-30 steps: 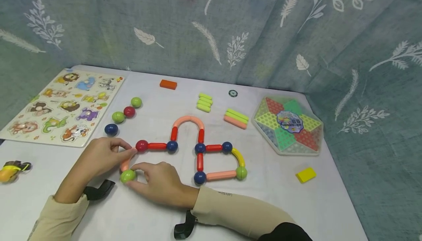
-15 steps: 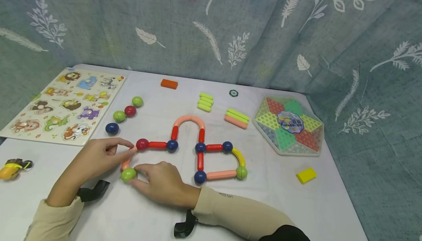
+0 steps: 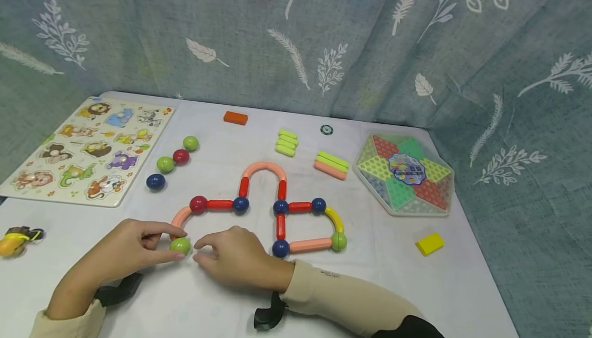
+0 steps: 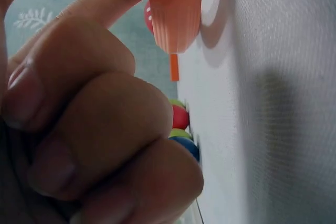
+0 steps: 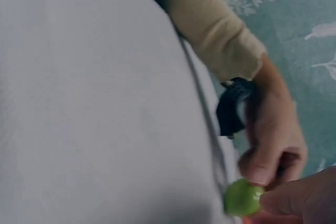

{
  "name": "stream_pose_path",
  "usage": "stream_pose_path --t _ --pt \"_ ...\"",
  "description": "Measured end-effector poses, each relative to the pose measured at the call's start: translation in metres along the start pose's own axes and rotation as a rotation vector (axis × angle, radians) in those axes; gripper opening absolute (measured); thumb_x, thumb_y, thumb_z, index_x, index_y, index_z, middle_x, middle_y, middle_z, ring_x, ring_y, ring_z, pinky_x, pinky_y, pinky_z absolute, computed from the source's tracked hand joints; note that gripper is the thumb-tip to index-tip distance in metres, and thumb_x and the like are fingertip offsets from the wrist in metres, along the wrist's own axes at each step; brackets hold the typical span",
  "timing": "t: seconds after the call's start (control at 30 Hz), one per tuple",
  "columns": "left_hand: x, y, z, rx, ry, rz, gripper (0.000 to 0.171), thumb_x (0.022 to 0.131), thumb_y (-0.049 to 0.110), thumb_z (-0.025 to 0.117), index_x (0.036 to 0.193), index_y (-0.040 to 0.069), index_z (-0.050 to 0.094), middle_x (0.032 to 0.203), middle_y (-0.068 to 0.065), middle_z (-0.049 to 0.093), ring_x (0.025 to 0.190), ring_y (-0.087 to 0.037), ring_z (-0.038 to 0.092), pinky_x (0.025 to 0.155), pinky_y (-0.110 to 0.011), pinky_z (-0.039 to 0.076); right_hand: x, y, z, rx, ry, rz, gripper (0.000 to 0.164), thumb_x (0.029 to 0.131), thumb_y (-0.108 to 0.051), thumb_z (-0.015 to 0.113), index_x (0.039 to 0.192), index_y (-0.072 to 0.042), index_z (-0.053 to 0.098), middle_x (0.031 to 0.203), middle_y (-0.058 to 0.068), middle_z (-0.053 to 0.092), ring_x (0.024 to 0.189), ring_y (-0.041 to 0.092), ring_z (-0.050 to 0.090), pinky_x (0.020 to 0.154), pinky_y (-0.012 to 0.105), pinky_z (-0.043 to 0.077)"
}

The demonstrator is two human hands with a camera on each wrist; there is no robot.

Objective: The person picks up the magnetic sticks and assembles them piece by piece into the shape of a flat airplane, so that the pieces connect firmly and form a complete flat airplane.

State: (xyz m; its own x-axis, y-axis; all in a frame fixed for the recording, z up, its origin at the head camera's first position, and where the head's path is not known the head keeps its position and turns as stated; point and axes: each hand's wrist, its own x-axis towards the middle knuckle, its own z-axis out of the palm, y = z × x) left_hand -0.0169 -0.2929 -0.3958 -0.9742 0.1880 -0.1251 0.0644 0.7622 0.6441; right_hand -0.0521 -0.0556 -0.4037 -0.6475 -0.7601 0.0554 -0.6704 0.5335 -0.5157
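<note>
My left hand [image 3: 134,248] pinches a green ball [image 3: 180,246] between thumb and forefinger, low at the table. A curved salmon magnetic stick [image 3: 182,218] runs from that ball up to a red ball [image 3: 198,204]; its ridged end [image 4: 176,17] fills the top of the left wrist view. Just right of the green ball, my right hand [image 3: 242,258] has thumb and forefinger loosely bent with nothing between them. From the red ball, a chain of red sticks [image 3: 219,204], a salmon arch [image 3: 264,167] and blue balls [image 3: 280,207] leads to a closed loop.
Loose balls [image 3: 165,164] lie beside an animal puzzle board [image 3: 104,145]. Short green sticks [image 3: 287,143], longer sticks [image 3: 331,165] and an orange block [image 3: 235,118] lie farther back. On the right are a hexagonal game box [image 3: 404,176] and a yellow block [image 3: 429,244].
My left hand has moved from the salmon stick by the red ball down to the green ball. The right hand has let go of that ball and drawn back slightly right.
</note>
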Motion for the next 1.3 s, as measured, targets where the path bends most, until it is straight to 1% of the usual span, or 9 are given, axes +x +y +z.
stream_pose_path --t 0.1,0.23,0.37,0.5,0.6,0.7,0.9,1.03,1.3 --pt "0.0 0.001 0.0 0.001 -0.01 -0.024 0.036 0.065 0.055 0.077 0.093 0.035 0.07 0.054 0.01 0.031 0.051 -0.004 0.03 0.043 -0.025 0.028 -0.007 0.008 -0.02 0.016 0.012 0.018 0.022 0.089 -0.04 0.061 0.107 -0.031 0.069 0.045 -0.014 0.04 0.042 0.0 0.037 0.043 0.017 0.031" --pt "0.0 0.002 0.001 0.014 -0.018 -0.054 0.038 0.063 0.058 0.077 0.093 0.035 0.069 0.055 0.01 0.031 0.052 -0.005 0.03 0.044 -0.025 0.028 -0.018 0.034 -0.053 0.082 0.086 0.07 0.022 0.088 -0.038 0.063 0.106 -0.027 0.07 0.045 -0.009 0.037 0.038 0.006 0.036 0.039 0.021 0.029" --pt "0.001 0.002 0.001 0.02 -0.013 -0.044 0.037 0.063 0.057 0.077 0.092 0.035 0.069 0.055 0.01 0.031 0.052 -0.005 0.031 0.043 -0.025 0.027 -0.026 0.075 -0.087 0.096 0.177 0.173 0.021 0.087 -0.036 0.065 0.104 -0.026 0.07 0.045 -0.005 0.037 0.037 0.012 0.036 0.038 0.025 0.027" --pt "0.0 0.001 0.0 0.023 -0.009 -0.042 0.036 0.064 0.056 0.077 0.092 0.036 0.07 0.055 0.01 0.031 0.052 -0.006 0.031 0.043 -0.025 0.027 -0.031 0.128 -0.113 0.033 0.249 0.277 0.019 0.086 -0.037 0.066 0.101 -0.025 0.071 0.05 -0.003 0.041 0.042 0.014 0.037 0.041 0.027 0.029" --pt "0.0 0.001 0.0 0.029 -0.006 -0.05 0.036 0.063 0.057 0.077 0.091 0.036 0.07 0.054 0.01 0.031 0.052 -0.006 0.031 0.043 -0.025 0.027 -0.037 0.163 -0.125 -0.009 0.26 0.347 0.02 0.086 -0.036 0.067 0.1 -0.022 0.073 0.053 -0.001 0.043 0.046 0.015 0.036 0.045 0.029 0.03" --pt "0.0 0.001 0.001 0.033 -0.006 -0.058 0.036 0.063 0.057 0.077 0.091 0.036 0.07 0.054 0.01 0.032 0.053 -0.006 0.031 0.043 -0.025 0.027 -0.044 0.186 -0.134 -0.041 0.242 0.391 0.02 0.086 -0.034 0.068 0.099 -0.019 0.073 0.053 0.001 0.042 0.047 0.016 0.036 0.045 0.03 0.03" --pt "0.001 0.0 0.001 0.031 -0.009 -0.056 0.037 0.063 0.056 0.078 0.092 0.036 0.07 0.054 0.01 0.032 0.052 -0.006 0.031 0.043 -0.025 0.027 -0.056 0.207 -0.145 -0.119 0.194 0.46 0.016 0.085 -0.037 0.068 0.093 -0.023 0.07 0.055 0.002 0.047 0.046 0.018 0.041 0.043 0.031 0.033" --pt "0.0 -0.001 0.002 0.032 -0.01 -0.064 0.037 0.063 0.057 0.077 0.092 0.036 0.07 0.054 0.01 0.032 0.052 -0.006 0.031 0.043 -0.025 0.027 -0.059 0.212 -0.148 -0.163 0.175 0.503 0.016 0.084 -0.037 0.069 0.092 -0.023 0.07 0.062 0.002 0.052 0.051 0.018 0.045 0.046 0.032 0.037" --pt "-0.002 0.0 0.0 0.039 0.0 -0.059 0.036 0.063 0.058 0.077 0.092 0.037 0.07 0.055 0.01 0.031 0.053 -0.006 0.031 0.044 -0.025 0.028 -0.058 0.22 -0.148 -0.18 0.153 0.56 0.019 0.084 -0.035 0.07 0.094 -0.02 0.07 0.07 0.001 0.056 0.058 0.018 0.048 0.05 0.033 0.039"
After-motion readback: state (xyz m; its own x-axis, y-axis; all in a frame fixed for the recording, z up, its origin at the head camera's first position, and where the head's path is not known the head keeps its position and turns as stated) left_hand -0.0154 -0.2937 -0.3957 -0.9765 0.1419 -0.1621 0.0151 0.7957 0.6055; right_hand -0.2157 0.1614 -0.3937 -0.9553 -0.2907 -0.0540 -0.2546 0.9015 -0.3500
